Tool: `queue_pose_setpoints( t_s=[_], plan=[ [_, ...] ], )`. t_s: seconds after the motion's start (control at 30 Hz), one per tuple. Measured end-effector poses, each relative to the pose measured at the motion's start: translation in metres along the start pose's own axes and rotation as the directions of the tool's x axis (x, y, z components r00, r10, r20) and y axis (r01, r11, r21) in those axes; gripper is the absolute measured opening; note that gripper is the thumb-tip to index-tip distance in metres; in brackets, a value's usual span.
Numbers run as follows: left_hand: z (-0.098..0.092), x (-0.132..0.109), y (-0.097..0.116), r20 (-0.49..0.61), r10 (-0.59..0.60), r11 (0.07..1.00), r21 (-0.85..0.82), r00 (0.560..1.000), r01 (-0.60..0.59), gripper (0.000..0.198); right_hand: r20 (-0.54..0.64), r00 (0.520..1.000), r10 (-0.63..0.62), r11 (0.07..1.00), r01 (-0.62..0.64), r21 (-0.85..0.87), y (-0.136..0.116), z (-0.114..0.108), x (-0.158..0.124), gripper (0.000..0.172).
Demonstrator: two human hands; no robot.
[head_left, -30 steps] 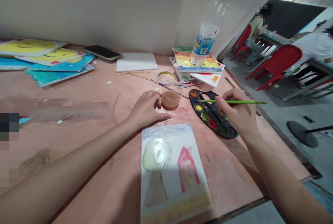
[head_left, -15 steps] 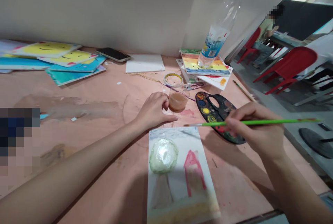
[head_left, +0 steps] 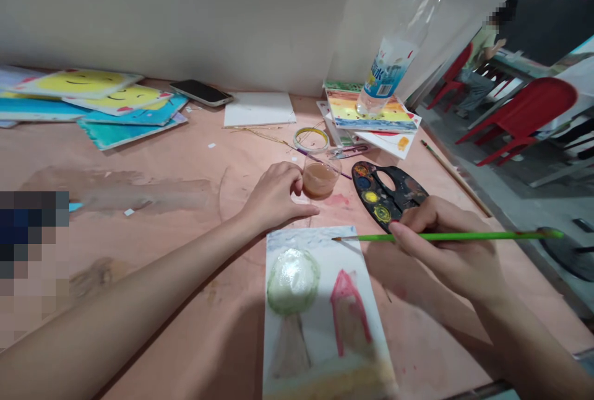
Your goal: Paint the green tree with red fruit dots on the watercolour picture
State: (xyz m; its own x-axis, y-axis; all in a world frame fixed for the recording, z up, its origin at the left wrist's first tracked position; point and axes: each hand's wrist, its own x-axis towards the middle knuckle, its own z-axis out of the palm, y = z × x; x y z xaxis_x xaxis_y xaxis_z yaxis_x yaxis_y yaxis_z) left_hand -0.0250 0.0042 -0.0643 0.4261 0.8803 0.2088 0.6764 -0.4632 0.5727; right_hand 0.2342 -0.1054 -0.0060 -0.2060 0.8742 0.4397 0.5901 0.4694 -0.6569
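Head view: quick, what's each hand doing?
Left hand: half-open, empty, beside a clear cup of brownish water.
Right hand: closed, holding a thin green-handled paintbrush.

Water bottle top: cut off by upper frame edge.
Painted card bottom: cut off by lower frame edge.
Palette lower end: hidden by right hand.
Left-edge patch: pixelated, unreadable.

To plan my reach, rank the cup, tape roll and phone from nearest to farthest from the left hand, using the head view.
From the left hand:
1. Cup: right beside it, on its right.
2. Tape roll: just behind the cup, farther from the person.
3. Phone: far back on the left, near the wall.
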Motion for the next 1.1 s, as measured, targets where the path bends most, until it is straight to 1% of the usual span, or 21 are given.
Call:
queue_pose_setpoints(
  t_s=[0.1,0.2,0.27,0.33,0.37,0.43,0.57,0.6,0.63,0.67,0.73,0.77,0.8,0.87,0.97,1.03,1.1],
  plan=[
    [0.001,0.001,0.0,-0.002,0.005,1.0,0.01,1.0,-0.005,0.048,-0.023,1.0,0.021,1.0,-0.021,-0.006,0.004,-0.004,-0.002,0.028],
    [0.001,0.001,-0.001,-0.009,0.015,1.0,-0.002,1.0,-0.015,0.048,-0.064,0.994,0.087,0.995,-0.084,0.046,0.009,-0.004,-0.006,0.029],
    [0.002,0.001,-0.001,-0.008,0.016,1.0,-0.008,1.0,-0.016,0.048,-0.036,0.993,0.112,0.992,-0.11,0.06,0.009,-0.001,-0.007,0.025],
    [0.002,0.001,-0.002,-0.006,0.017,1.0,-0.006,1.0,-0.017,0.048,0.023,0.996,0.085,0.996,-0.086,0.04,0.005,0.002,-0.005,0.022],
    [0.001,0.001,-0.002,-0.007,0.018,1.0,-0.003,1.0,-0.018,0.048,0.033,0.998,0.059,0.998,-0.06,0.026,0.002,0.003,-0.003,0.023],
    [0.001,0.0,-0.003,-0.012,0.021,1.0,-0.003,1.0,-0.021,0.047,0.011,1.0,0.021,1.0,-0.021,0.002,-0.004,0.003,0.001,0.026],
    [0.001,0.0,-0.003,-0.017,0.01,1.0,-0.015,1.0,-0.011,0.046,-0.058,0.998,0.032,0.999,-0.031,0.022,-0.006,-0.005,0.006,0.03],
    [0.001,0.0,-0.003,-0.015,0.011,1.0,-0.014,1.0,-0.012,0.046,-0.096,0.995,0.033,0.999,-0.031,0.021,-0.004,-0.008,0.007,0.03],
    [0.002,0.0,-0.004,-0.014,0.013,1.0,-0.012,1.0,-0.013,0.046,-0.166,0.986,0.033,0.999,-0.032,0.007,0.0,-0.011,0.008,0.029],
    [0.002,0.001,-0.004,-0.011,0.017,1.0,-0.008,1.0,-0.017,0.047,-0.256,0.966,0.031,0.999,-0.036,-0.016,0.006,-0.013,0.009,0.027],
    [0.004,0.002,-0.006,-0.007,0.028,1.0,0.001,1.0,-0.028,0.047,-0.428,0.903,0.041,0.995,-0.075,-0.063,0.02,-0.016,0.012,0.025],
    [0.004,0.002,-0.006,-0.007,0.031,1.0,0.006,1.0,-0.031,0.047,-0.474,0.879,0.058,0.991,-0.108,-0.078,0.027,-0.016,0.014,0.024],
    [0.004,0.003,-0.006,-0.009,0.032,0.999,0.01,0.999,-0.032,0.047,-0.484,0.871,0.084,0.985,-0.146,-0.091,0.035,-0.016,0.015,0.025],
    [0.003,0.004,-0.004,-0.012,0.032,0.999,0.01,0.999,-0.032,0.048,-0.449,0.886,0.12,0.97,-0.201,-0.139,0.046,-0.014,0.019,0.025],
    [0.0,0.005,0.001,-0.006,0.022,1.0,0.018,1.0,-0.022,0.049,-0.378,0.918,0.12,0.954,-0.213,-0.213,0.054,-0.011,0.023,0.026],
    [-0.001,0.005,0.002,-0.005,0.025,0.999,0.024,1.0,-0.025,0.049,-0.337,0.932,0.131,0.955,-0.21,-0.21,0.054,-0.009,0.025,0.027],
    [-0.001,0.005,0.002,-0.008,0.03,0.999,0.018,1.0,-0.03,0.049,-0.329,0.936,0.128,0.963,-0.197,-0.184,0.053,-0.008,0.026,0.028]
  ],
)
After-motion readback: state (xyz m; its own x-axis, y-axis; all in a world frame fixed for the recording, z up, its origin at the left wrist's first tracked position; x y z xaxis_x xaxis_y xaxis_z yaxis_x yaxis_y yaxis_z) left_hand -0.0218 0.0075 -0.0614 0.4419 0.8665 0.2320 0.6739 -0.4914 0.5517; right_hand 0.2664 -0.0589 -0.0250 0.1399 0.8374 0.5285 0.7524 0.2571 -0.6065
